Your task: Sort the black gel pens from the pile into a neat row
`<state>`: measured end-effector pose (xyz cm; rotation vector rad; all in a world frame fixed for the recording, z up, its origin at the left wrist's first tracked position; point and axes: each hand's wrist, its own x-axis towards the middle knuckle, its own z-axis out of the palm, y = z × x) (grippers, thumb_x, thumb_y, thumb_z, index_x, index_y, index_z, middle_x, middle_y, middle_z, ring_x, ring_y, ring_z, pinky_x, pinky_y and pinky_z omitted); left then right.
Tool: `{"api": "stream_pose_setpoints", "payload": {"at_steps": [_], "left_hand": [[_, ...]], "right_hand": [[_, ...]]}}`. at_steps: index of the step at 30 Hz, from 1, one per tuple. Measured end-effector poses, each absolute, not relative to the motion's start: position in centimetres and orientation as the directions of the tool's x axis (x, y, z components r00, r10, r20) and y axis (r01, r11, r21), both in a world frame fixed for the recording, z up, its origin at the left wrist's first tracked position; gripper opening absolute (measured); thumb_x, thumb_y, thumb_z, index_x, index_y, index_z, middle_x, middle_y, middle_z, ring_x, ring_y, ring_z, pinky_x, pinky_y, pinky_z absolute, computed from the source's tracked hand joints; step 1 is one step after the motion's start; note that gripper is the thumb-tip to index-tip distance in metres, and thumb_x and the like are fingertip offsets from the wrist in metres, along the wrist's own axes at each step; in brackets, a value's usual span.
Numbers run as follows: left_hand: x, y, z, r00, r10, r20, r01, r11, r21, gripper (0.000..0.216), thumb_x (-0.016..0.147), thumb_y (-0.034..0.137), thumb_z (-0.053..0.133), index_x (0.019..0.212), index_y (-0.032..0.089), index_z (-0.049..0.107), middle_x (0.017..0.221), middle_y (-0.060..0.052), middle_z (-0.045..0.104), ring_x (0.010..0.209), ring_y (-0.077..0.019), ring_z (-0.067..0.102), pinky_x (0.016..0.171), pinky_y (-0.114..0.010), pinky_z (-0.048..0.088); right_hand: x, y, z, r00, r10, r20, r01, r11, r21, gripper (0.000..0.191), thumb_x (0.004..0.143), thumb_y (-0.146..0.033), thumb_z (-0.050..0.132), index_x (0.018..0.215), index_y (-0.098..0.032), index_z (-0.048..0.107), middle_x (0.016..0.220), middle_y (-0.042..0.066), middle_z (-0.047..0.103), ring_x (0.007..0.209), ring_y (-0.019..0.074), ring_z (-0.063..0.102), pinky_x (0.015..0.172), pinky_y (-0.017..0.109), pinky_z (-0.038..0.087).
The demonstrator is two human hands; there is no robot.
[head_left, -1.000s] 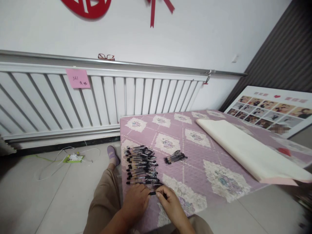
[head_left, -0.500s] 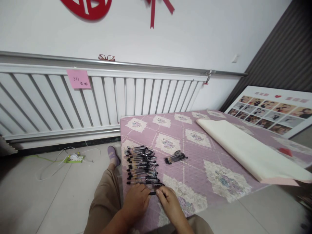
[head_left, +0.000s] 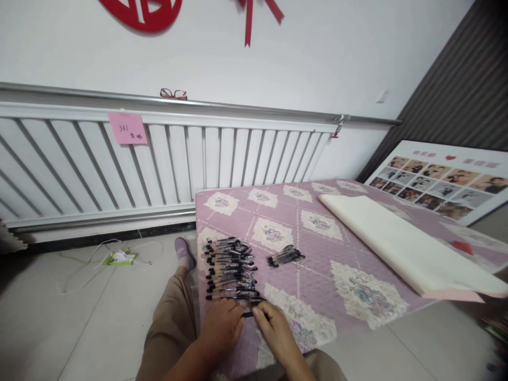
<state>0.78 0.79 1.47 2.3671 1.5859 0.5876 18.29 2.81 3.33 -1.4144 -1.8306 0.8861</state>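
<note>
Close to the near edge of the table, my left hand (head_left: 223, 324) and my right hand (head_left: 273, 325) are both closed on one pen (head_left: 248, 314). Only a short black stretch of it shows between them; my fingers cover the rest. Just beyond my hands lies a long row of pens (head_left: 230, 267) with black ends and clear barrels, packed side by side. A smaller bunch of pens (head_left: 286, 256) rests to the right of that row, apart from it.
A purple patterned cloth (head_left: 273, 203) covers the table. On its right side lies a large cream folded sheet (head_left: 381, 233), with a photo board (head_left: 440, 182) behind. A white radiator (head_left: 234, 159) runs along the wall. At left, a power strip (head_left: 121, 257) with cables lies on the floor.
</note>
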Motion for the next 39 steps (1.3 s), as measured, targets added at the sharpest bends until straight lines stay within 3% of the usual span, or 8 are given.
{"api": "stream_pose_setpoints", "payload": {"at_steps": [3,9,22,25,30,34,39], "left_hand": [[0.8,0.8,1.3,0.341,0.919,0.198,0.829,-0.393,0.397,0.013,0.090,0.022,0.048,0.090,0.022,0.060,0.091,-0.003,0.061,0.088,-0.0210,0.054,0.078,-0.033,0.040],[0.7,0.8,1.4,0.313,0.930,0.191,0.831,-0.366,0.419,0.013,0.089,0.022,0.047,0.090,0.022,0.061,0.092,-0.003,0.061,0.088,-0.0209,0.054,0.078,-0.033,0.040],[0.8,0.8,1.5,0.254,0.940,0.229,0.838,-0.332,0.433,0.015,0.088,0.021,0.048,0.092,0.024,0.063,0.091,-0.002,0.062,0.089,-0.0210,0.055,0.080,-0.033,0.041],[0.8,0.8,1.4,0.269,0.940,0.212,0.845,-0.335,0.417,0.016,0.088,0.020,0.050,0.097,0.024,0.063,0.092,-0.003,0.063,0.089,-0.0213,0.056,0.080,-0.033,0.042],[0.9,0.8,1.2,0.332,0.921,0.203,0.864,-0.384,0.327,0.034,0.091,0.019,0.049,0.122,0.032,0.055,0.094,-0.002,0.063,0.089,-0.0218,0.056,0.077,-0.033,0.042],[1.2,0.9,1.0,0.345,0.910,0.228,0.861,-0.404,0.309,0.026,0.093,0.018,0.047,0.113,0.027,0.060,0.099,-0.003,0.063,0.091,-0.0212,0.055,0.081,-0.034,0.042],[1.8,1.1,1.4,0.344,0.910,0.234,0.855,-0.406,0.323,0.024,0.093,0.017,0.047,0.112,0.025,0.058,0.102,-0.002,0.062,0.096,-0.0213,0.054,0.085,-0.036,0.039]], "right_hand": [[18.3,2.8,3.3,-0.191,0.977,0.096,0.548,0.188,-0.815,0.036,0.084,-0.044,0.046,0.056,-0.022,0.045,0.056,-0.003,0.045,0.059,0.0161,0.045,0.060,0.028,0.035],[19.3,2.7,3.8,-0.207,0.978,-0.015,0.354,0.061,-0.933,0.018,0.079,-0.036,0.052,0.078,-0.020,0.059,0.068,-0.002,0.054,0.065,0.0157,0.050,0.063,0.026,0.040],[19.6,2.8,3.4,0.023,1.000,0.017,0.239,0.011,-0.971,0.027,0.073,-0.046,0.061,0.081,-0.020,0.062,0.069,0.000,0.060,0.064,0.0175,0.054,0.061,0.026,0.043],[19.4,2.8,3.1,-0.001,1.000,0.023,0.252,0.022,-0.967,0.026,0.073,-0.044,0.060,0.082,-0.019,0.063,0.069,0.000,0.061,0.065,0.0177,0.055,0.063,0.027,0.043],[18.9,2.7,2.5,-0.104,0.993,0.062,0.413,0.100,-0.905,0.017,0.074,-0.034,0.058,0.080,-0.021,0.067,0.066,0.000,0.061,0.065,0.0184,0.054,0.064,0.028,0.043],[18.7,2.6,2.2,-0.107,0.986,0.125,0.507,0.162,-0.847,0.015,0.073,-0.030,0.059,0.079,-0.023,0.071,0.068,0.001,0.064,0.073,0.0214,0.057,0.071,0.032,0.044],[18.7,2.5,2.7,-0.114,0.984,0.135,0.497,0.174,-0.850,0.017,0.073,-0.031,0.059,0.081,-0.024,0.072,0.071,0.001,0.066,0.075,0.0219,0.058,0.072,0.032,0.045]]}}
